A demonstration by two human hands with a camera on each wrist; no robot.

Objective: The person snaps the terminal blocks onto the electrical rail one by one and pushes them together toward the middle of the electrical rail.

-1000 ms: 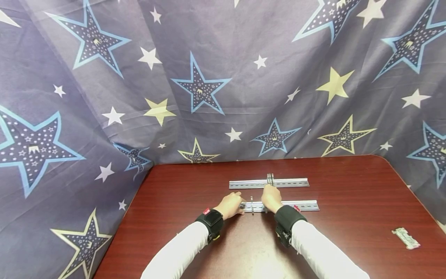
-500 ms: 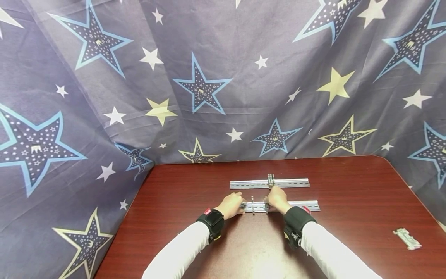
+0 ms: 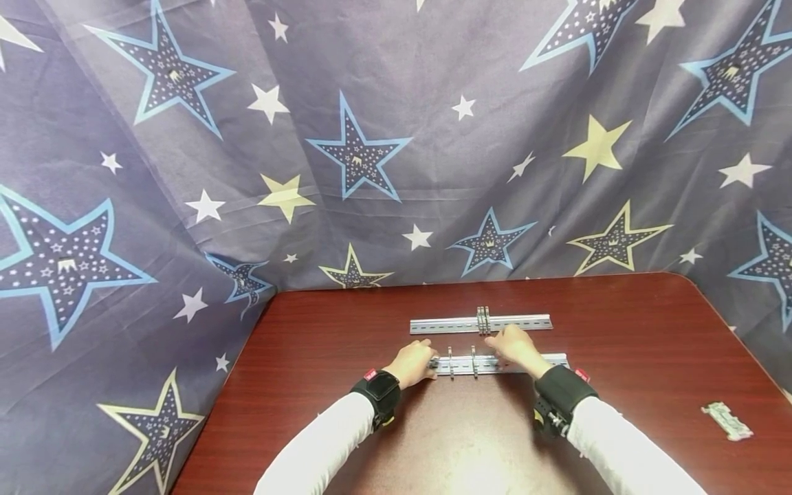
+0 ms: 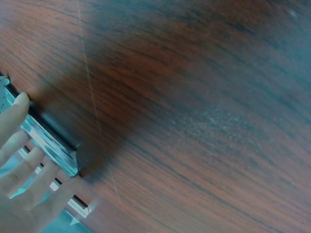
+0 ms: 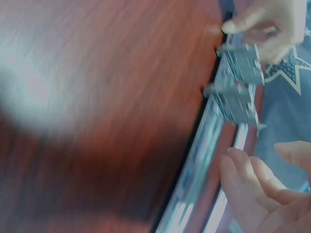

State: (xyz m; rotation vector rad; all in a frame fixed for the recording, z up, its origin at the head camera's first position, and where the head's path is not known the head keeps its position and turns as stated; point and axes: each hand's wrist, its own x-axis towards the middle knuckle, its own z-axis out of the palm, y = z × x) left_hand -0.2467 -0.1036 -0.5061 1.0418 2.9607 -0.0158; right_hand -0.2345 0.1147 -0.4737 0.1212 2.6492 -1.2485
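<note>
Star-printed cloth hangs behind the dark red table [image 3: 371, 440], and I am working near the middle of it, closer to its far edge than to the near one. My left hand [image 3: 416, 362] grips the left end of the near rail [image 3: 495, 364], fingers curled over it; the left wrist view shows those fingers [image 4: 19, 145] wrapped on the metal.

A moment ago my right hand [image 3: 516, 346] sat over the two clips [image 3: 461, 362] on that rail. Now it has slid off to the right along the rail and rests on it with loose, fairly straight fingers, holding nothing that I can see. Both clips now show in full, upright, side by side and a little apart, just right of my left hand. I take it they are seated and I have let go of them.

Beyond, parallel and near, lies the far rail [image 3: 445, 324], with a pair of clips [image 3: 483, 319] close together at its middle. One loose clip [image 3: 727, 421] lies well apart, by the right edge.

No boxes, trays or other containers are in view.
</note>
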